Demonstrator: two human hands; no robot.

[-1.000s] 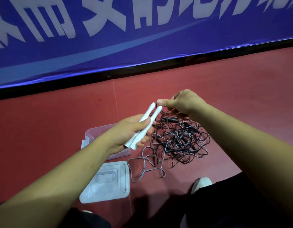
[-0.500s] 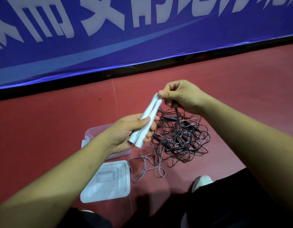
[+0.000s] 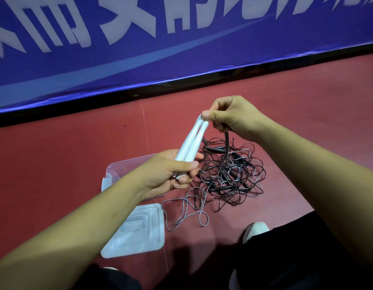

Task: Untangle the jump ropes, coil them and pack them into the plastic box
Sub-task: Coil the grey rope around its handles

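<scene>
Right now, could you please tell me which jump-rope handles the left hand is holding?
The two white plastic handles, side by side; the black handles lie in the tangled rope pile.

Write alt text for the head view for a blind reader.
A left hand grips two white handles low while the right hand pinches their tops, above tangled dark ropes, a clear plastic box and its lid on red floor.
</scene>
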